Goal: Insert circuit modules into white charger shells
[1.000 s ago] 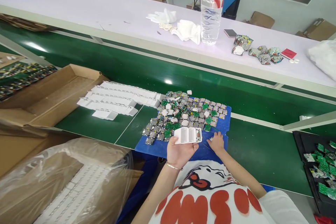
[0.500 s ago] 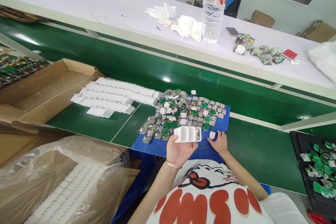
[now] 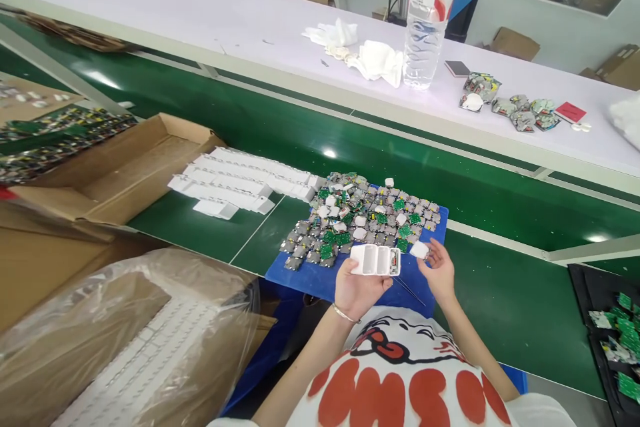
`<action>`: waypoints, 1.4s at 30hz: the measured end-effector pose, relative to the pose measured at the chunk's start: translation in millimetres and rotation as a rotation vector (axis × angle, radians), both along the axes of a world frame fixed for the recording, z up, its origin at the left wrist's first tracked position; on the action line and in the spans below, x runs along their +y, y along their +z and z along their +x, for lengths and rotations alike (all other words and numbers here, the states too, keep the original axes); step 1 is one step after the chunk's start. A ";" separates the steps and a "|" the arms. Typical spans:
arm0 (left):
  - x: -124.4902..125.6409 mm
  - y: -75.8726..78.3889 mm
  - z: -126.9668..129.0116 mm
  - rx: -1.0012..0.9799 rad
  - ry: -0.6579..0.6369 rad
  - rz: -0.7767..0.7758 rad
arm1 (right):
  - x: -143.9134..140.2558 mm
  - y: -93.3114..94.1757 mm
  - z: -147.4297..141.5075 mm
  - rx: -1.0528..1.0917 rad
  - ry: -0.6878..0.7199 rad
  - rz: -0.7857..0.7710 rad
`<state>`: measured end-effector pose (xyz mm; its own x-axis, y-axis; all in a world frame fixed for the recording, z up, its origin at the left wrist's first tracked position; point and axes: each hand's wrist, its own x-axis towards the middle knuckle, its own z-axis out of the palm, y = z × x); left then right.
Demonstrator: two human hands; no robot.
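My left hand (image 3: pixel 361 290) is closed around a white plastic housing (image 3: pixel 376 260) with open compartments. A small circuit part (image 3: pixel 395 261) sits in its rightmost compartment. Just to the right, my right hand (image 3: pixel 437 271) pinches a small white square piece (image 3: pixel 419 250) between thumb and fingers, apart from the housing. Beyond both hands, many small circuit modules (image 3: pixel 390 238), grey, green and some white, lie packed on a blue mat (image 3: pixel 280 275). Thin tweezers (image 3: pixel 410 291) rest on the mat, partly hidden behind the housing.
Rows of white housings (image 3: pixel 235 177) lie left of the mat, beside an open cardboard box (image 3: pixel 165 130). A plastic-lined box (image 3: pixel 210 280) holds more at lower left. A black tray (image 3: pixel 595 333) with green boards stands right. A water bottle (image 3: pixel 425 47) stands on the shelf (image 3: pixel 210 20).
My right hand has lifted the small white piece off the mat and brought it up beside the housing. The camera view has shifted a little; my left hand still holds the housing.
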<state>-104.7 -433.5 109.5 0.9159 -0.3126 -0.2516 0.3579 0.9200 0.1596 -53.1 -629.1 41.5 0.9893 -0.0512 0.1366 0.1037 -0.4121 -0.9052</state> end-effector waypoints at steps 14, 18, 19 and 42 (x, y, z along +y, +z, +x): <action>-4.5 11.7 -8.6 -0.191 -0.007 0.064 | 30.9 99.3 -43.9 -0.467 0.442 -0.026; -7.0 9.0 -12.9 -0.203 0.027 0.048 | 29.9 102.4 -46.4 -0.477 0.467 -0.044; -7.7 8.8 -13.8 -0.201 0.030 0.046 | 29.7 103.1 -47.4 -0.479 0.474 -0.064; -12.3 -3.2 -98.3 -0.183 0.461 0.093 | 51.8 118.8 -86.4 -0.491 0.792 -0.324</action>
